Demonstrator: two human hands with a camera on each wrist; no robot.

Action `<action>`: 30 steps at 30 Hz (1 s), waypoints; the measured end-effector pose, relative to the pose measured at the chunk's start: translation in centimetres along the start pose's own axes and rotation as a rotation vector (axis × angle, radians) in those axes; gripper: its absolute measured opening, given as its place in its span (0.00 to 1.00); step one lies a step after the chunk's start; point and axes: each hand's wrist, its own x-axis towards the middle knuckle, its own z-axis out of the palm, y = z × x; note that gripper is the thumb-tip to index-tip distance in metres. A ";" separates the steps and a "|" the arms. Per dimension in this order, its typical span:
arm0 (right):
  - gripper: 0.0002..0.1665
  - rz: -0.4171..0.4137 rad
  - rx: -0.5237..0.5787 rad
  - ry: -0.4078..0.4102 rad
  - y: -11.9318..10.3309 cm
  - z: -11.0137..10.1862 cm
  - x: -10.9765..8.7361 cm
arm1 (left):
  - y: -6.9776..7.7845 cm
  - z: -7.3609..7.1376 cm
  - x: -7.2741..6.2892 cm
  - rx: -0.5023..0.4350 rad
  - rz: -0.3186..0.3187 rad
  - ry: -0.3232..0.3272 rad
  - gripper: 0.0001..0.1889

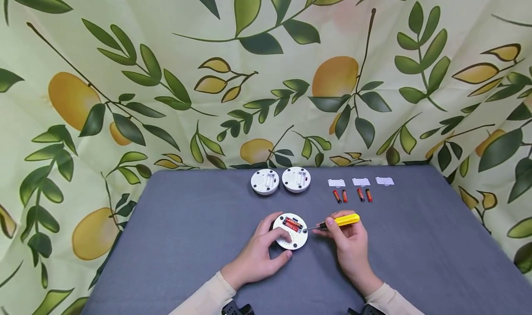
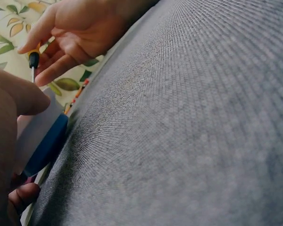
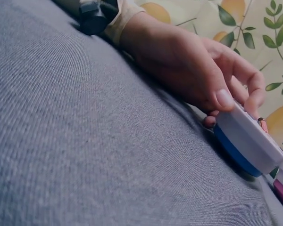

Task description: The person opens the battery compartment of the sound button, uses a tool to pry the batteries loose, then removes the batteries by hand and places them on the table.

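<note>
My left hand (image 1: 262,256) grips a round white battery-powered device (image 1: 297,241) by its edge, thumb at the near side and a finger across its upturned underside. Two red batteries (image 1: 293,224) sit in its uncovered compartment. In the left wrist view the device (image 2: 37,136) shows a blue band on its lower part. My right hand (image 1: 352,248) pinches a screwdriver (image 1: 347,220) with a yellow handle and black collar. Its metal shaft points left, the tip right at a dark round spot on the device's right edge. The right wrist view shows the left thumb and fingers on the device (image 3: 249,139).
Two similar devices, a left one (image 1: 259,185) and a right one (image 1: 293,184), stand at the table's back with bare battery compartments. Right of them lie three white covers (image 1: 361,182) in a row, with several red batteries (image 1: 360,195) in front. A leaf-print cloth (image 1: 224,135) hangs behind the grey table (image 1: 187,232).
</note>
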 end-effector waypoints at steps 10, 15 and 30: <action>0.13 -0.234 -0.072 -0.063 0.2 0.5 -0.3 | -0.2 -0.1 0.3 -0.068 0.044 -0.014 0.16; 0.14 -0.293 -0.144 -0.037 0.3 0.8 -0.3 | -0.3 -0.1 0.2 -0.080 0.056 -0.036 0.15; 0.11 -0.104 -0.145 0.035 0.2 0.7 -0.6 | -0.4 -0.3 0.4 -0.163 0.027 -0.014 0.13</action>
